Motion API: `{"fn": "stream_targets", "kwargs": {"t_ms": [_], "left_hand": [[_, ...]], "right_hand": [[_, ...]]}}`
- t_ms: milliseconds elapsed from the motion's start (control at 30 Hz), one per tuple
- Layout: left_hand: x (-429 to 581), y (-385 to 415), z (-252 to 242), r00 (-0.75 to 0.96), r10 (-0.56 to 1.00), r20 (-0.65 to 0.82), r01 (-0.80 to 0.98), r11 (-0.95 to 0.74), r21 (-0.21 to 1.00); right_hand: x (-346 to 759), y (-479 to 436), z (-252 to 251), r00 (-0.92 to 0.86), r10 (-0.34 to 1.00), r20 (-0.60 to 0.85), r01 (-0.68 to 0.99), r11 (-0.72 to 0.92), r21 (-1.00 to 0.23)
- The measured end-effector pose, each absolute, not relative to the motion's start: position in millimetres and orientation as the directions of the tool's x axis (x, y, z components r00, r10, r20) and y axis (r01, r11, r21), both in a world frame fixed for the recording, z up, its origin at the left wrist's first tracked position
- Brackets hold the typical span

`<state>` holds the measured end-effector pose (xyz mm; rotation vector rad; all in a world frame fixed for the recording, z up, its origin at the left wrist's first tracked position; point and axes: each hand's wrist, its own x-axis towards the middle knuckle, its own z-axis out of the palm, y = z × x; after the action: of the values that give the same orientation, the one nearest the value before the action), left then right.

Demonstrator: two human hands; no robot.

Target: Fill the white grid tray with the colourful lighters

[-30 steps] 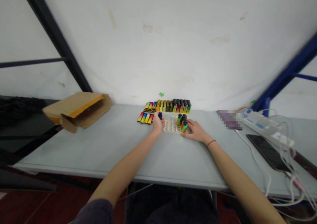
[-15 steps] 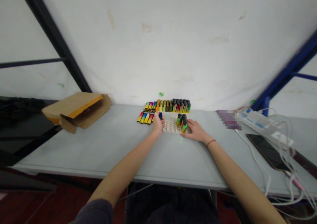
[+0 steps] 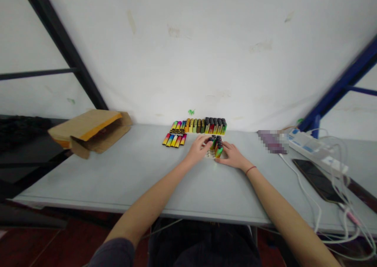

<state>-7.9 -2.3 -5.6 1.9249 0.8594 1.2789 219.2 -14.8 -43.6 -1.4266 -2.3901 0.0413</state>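
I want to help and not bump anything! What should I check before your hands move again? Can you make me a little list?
1. Left hand: fingers touch the top of the upright lighters. Is it gripping one? Cannot tell.
2. Right hand: fingers rest against those lighters, from the right side. Ok.
3. Upright lighters: standing in a tight bunch, none fallen. Ok.
4. White holder: are there free holes? Cannot tell, the hands and lighters cover most of it.
5. Lying lighters: in a neat row left of the hands, not touching them. Ok.
6. Phone: far to the right, away from both hands. Ok.
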Motion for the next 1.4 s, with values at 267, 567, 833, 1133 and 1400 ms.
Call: {"fn": "stream_targets", "kwargs": {"t_ms": [267, 567, 833, 1133, 1400], "left_hand": [[-8, 5, -17, 0.413, 0.784, 0.464, 0.215, -0.579, 0.787], [-13, -1, -13, 0.412, 0.766, 0.494, 0.329, -0.63, 0.703], [-21, -5, 5, 0.358, 0.799, 0.482, 0.696, -0.573, 0.433], [-53, 13, 4, 0.107, 0.961, 0.256, 0.983, -0.141, 0.119], [-53, 18, 5, 0.143, 0.958, 0.247, 0.974, -0.181, 0.139]], "right_hand": [[221, -13, -47, -0.414, 0.869, 0.271, 0.859, 0.471, -0.199], [220, -15, -44, -0.419, 0.868, 0.265, 0.86, 0.473, -0.192], [220, -16, -43, -0.422, 0.863, 0.278, 0.855, 0.481, -0.196], [221, -16, -46, -0.403, 0.877, 0.263, 0.859, 0.461, -0.221], [222, -15, -43, -0.425, 0.862, 0.276, 0.847, 0.486, -0.214]]}}
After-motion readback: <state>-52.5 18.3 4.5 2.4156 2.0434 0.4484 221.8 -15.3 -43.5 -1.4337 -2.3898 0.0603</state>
